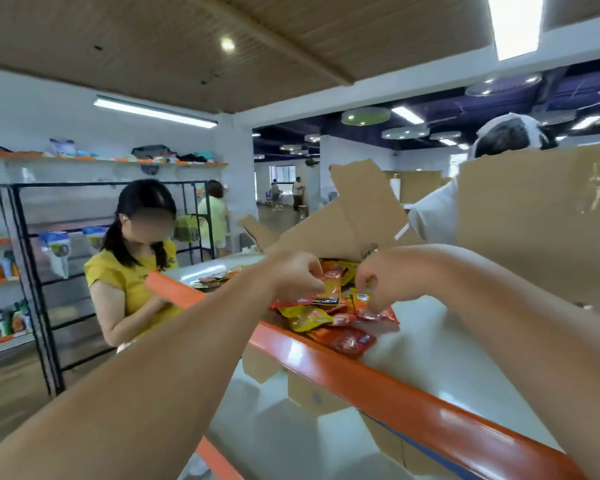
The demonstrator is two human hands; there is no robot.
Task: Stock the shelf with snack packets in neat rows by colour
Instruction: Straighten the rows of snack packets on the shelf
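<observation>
Curled fingers (312,276) of the left hand (297,275) pinch a yellow packet (332,288). The right hand (387,287) pinches an orange packet (362,302) just beside it. Both hang over the pile (312,318) of red and yellow packets on the shelf (378,377), mid-frame, before a torn box (357,216).

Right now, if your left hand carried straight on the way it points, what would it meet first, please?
Probably the heap of snack packets lying under and just beyond the left hand, with the cardboard flap behind; depth is hard to judge.
</observation>
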